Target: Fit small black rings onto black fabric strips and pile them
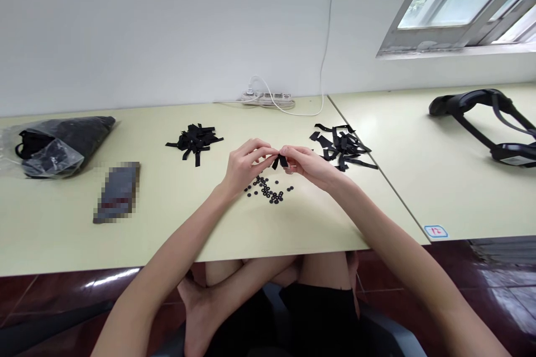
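My left hand (247,163) and my right hand (307,164) meet above the middle of the pale table (176,217). Both pinch one short black strap piece (280,161) between their fingertips. Just below the hands lie several small black rings (268,189) scattered on the table. A pile of black strap pieces (195,140) lies to the left of my hands. Another pile of black strap pieces (342,146) lies to the right, close to my right hand.
A clear plastic bag of black items (54,148) sits at the far left, with a blurred flat object (117,192) nearer. A white power strip (268,99) lies by the wall. A black headset (489,122) rests on the adjoining table at right.
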The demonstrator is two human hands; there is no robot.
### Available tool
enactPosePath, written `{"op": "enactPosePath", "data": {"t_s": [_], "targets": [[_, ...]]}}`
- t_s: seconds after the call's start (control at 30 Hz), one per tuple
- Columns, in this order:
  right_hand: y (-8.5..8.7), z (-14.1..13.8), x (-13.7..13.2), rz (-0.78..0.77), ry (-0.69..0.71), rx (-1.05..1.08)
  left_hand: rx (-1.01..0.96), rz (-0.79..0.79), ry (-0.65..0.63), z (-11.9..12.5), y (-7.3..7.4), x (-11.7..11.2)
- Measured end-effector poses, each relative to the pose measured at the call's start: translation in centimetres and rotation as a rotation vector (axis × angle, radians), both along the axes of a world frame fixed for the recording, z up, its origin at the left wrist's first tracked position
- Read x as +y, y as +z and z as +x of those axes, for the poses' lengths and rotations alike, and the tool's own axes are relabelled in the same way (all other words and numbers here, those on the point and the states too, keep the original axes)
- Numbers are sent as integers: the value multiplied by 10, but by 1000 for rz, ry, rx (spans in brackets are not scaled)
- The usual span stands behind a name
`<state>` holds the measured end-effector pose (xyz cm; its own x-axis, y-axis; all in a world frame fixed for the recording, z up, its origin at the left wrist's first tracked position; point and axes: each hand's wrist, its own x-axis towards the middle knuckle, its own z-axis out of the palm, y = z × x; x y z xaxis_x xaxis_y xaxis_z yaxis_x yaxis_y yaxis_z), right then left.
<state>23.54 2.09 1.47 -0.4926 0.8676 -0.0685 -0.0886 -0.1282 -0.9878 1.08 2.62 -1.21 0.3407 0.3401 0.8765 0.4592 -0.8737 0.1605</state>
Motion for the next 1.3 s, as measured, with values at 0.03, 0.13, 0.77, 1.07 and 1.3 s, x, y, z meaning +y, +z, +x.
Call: {"op": "enactPosePath", "data": {"t_s": [0.03,0.13,0.77,1.07,1.3], "targets": [[-1,-1,0,6,-9,-1,-11,-12,-11,1,0,0],[-4,-3,1,18,-23,8,-45,-59,-35,3,0,-1],[-8,-8,7,-94,-83,319,-57,-319,-145,7,2,-6],[-8,-9,5,17,-127,301,-72,-406,-48,7,7,-11],[-5,-8,6,56,-186,287,-74,-390,-65,8,5,-10]]}}
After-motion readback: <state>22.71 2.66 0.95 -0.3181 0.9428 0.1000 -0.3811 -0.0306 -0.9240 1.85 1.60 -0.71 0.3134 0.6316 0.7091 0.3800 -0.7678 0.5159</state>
